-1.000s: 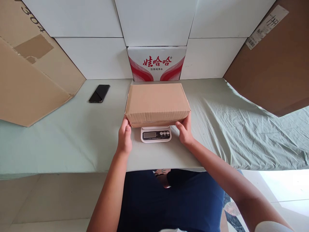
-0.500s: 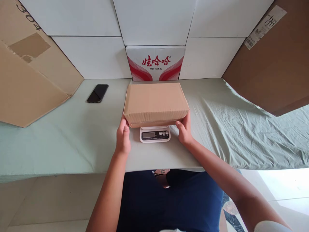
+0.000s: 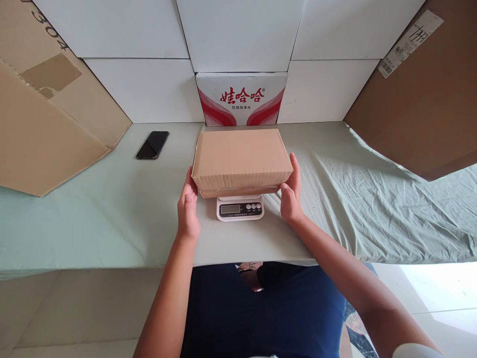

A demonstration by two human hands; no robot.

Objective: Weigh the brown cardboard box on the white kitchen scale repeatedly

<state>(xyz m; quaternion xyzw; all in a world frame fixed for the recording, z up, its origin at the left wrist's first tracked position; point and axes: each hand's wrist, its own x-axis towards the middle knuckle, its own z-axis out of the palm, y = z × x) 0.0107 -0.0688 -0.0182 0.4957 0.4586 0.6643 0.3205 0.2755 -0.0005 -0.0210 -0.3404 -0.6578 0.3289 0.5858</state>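
At the left, a large carton stands angled, perhaps to wall off that end of the green cloth. A phone lies flat on the cloth toward the far left, apart from the hands, likely set aside to leave room. The left hand is at the small box's left near corner, fingers loosely extended and thumb up, not curled round anything; how firmly it touches, I cannot tell. In the middle, the small box sits over the scale, seemingly resting on it, though the contact is hidden. The scale's display faces the near edge, presumably so the person can read it. A white-and-red carton stands behind. The right hand is open along the box's right side, thumb by the near corner, seemingly to steady it. A brown carton stands far right.
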